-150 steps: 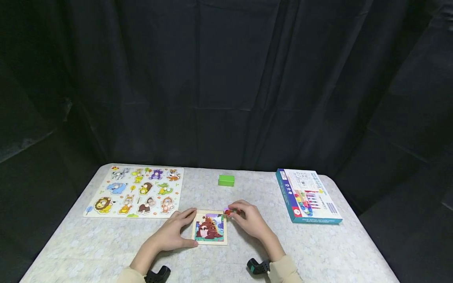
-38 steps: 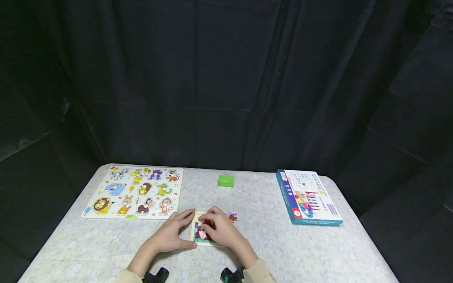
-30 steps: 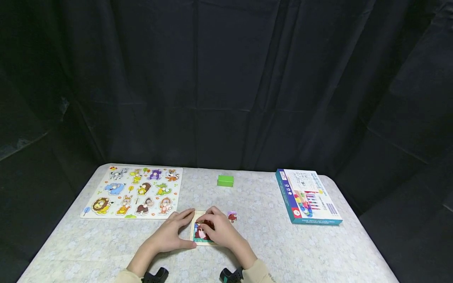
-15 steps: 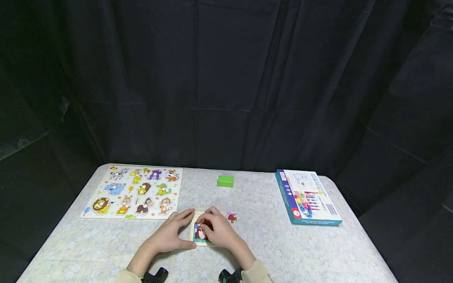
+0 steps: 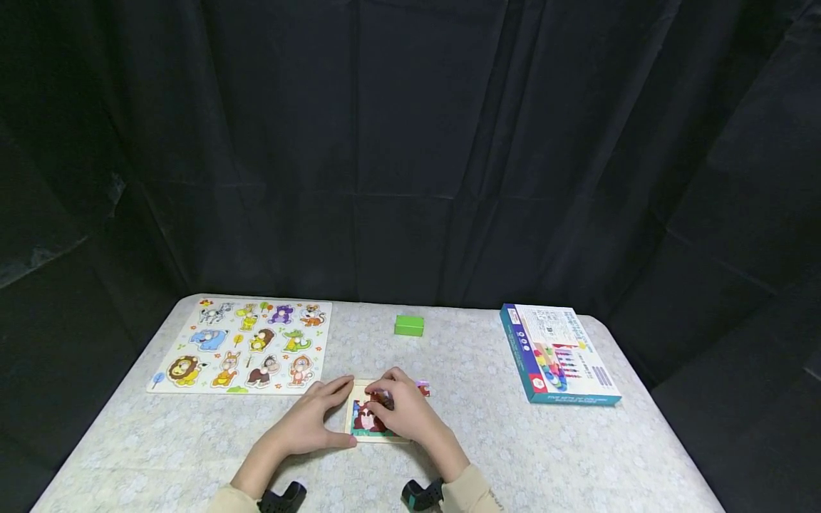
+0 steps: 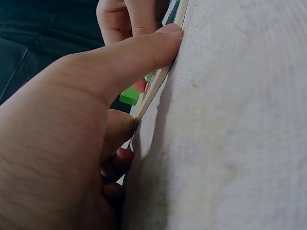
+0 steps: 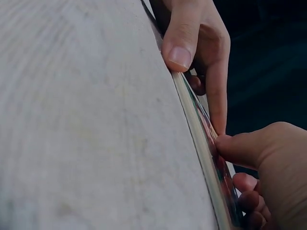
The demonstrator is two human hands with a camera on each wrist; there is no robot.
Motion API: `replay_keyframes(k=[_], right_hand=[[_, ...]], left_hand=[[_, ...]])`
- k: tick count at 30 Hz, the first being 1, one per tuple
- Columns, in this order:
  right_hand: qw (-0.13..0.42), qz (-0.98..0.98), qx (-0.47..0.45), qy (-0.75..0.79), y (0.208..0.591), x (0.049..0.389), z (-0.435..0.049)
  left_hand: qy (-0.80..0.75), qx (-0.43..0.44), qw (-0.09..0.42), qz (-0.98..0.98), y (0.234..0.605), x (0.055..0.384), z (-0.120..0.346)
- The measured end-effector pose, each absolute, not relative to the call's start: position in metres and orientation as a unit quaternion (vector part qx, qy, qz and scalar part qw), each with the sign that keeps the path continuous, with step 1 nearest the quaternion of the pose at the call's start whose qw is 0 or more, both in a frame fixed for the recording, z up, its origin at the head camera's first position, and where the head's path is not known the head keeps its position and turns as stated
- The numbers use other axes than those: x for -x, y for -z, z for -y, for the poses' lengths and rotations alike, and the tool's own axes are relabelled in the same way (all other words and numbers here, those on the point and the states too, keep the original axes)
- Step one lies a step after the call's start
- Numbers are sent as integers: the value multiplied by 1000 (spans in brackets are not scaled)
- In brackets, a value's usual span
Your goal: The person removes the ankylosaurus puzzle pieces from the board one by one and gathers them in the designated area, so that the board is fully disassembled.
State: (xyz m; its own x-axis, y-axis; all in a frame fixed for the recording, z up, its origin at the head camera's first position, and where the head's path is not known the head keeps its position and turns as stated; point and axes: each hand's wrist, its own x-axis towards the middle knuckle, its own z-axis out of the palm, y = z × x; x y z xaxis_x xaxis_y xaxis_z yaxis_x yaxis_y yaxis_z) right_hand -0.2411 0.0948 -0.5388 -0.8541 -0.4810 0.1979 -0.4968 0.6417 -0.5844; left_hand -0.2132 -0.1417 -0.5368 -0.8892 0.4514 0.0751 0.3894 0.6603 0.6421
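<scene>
A small square wooden jigsaw puzzle (image 5: 368,422) with a brown animal picture lies on the table. My left hand (image 5: 312,422) holds its left side, thumb at the near corner and index finger at the far one. In the left wrist view the left thumb (image 6: 144,52) presses on the wooden rim. Over the puzzle's upper right part is my right hand (image 5: 407,410), thumb and fingertips bent together around a brown puzzle piece (image 5: 383,400). The fingers hide most of that piece. A loose purple-and-red piece (image 5: 424,389) lies just beyond the right hand, partly covered by it.
A white animal peg puzzle board (image 5: 240,348) lies at the left. Behind the jigsaw stands a green block (image 5: 409,325). A flat blue-and-white box (image 5: 559,355) lies at the right. Dark cloth (image 5: 410,157) hangs behind the table.
Since five seconds ago my right hand has left the loose piece beside the puzzle and moved left over the picture. In the last half second it shifted slightly right. The left hand stays put.
</scene>
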Motion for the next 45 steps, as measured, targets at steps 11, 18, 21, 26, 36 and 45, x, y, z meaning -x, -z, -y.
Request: replay_keyframes(k=[11,18,21,26,36,45], right_hand=[[-1,899,-256,-356,536,238,-92],[-13,903,-237,-359,536,236,-90],[-13,903,-233,-361,537,237,-90],[-9,900,-237,-365,537,238,-90],[-16,903,-236,-358,536,240,-95],[-12,900,-235,-368,534,241,-98]], left_hand=[[-344,-228,49,-910,536,213,141],[-339,-230,41,-911,537,212,142],[-339,-230,39,-911,537,213,142],[-341,-233,39,-910,536,213,141],[-341,-232,37,-910,537,213,141],[-342,-231,36,-910,537,213,141]])
